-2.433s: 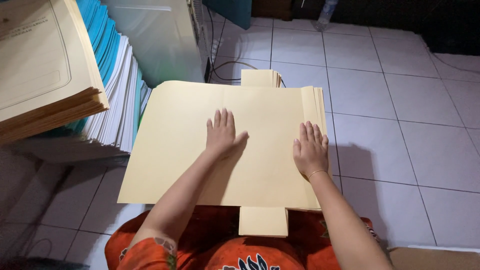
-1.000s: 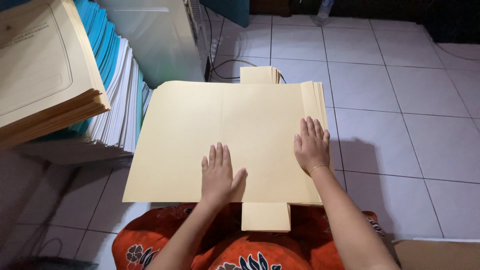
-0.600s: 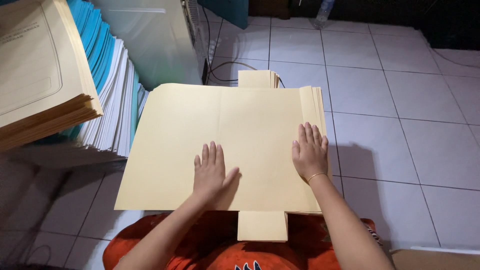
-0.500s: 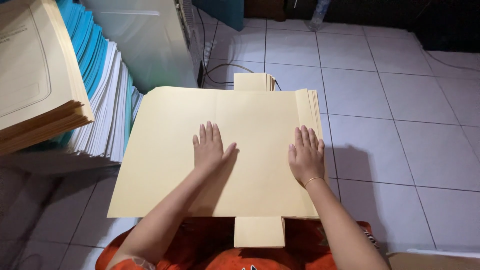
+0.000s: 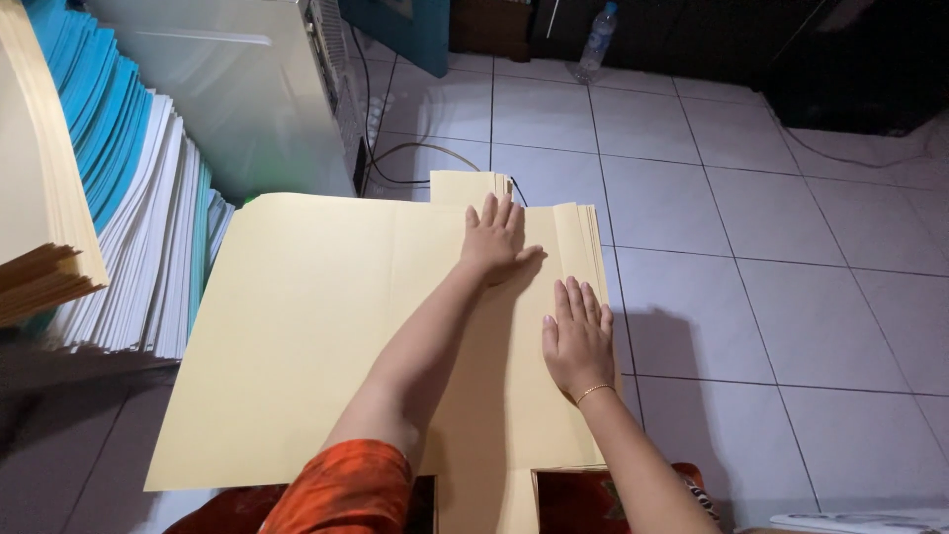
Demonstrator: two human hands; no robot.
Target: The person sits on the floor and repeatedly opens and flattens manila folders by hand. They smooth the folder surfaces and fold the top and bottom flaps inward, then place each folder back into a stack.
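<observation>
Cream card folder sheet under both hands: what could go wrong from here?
1. The large cream card folder sheet overhangs the lap; the unpressed left part could sag or slide.
2. The left hand and right hand both press near the right edge, so the fold may crease crooked.
3. The stacked paper pile alongside could topple if bumped.

The place looked like a small paper-working or print-finishing room set up in a home or back room rather than a proper factory. Tall stacks of blue and white paper sheets [image 5: 148,218] and a pile of tan folders [image 5: 40,227] stood at the left, beside a pale metal cabinet [image 5: 237,89]. The floor was plain white tile [image 5: 751,208], with loose black cables [image 5: 415,158] trailing across it and a plastic water bottle [image 5: 597,40] standing near dark furniture at the far wall.
</observation>
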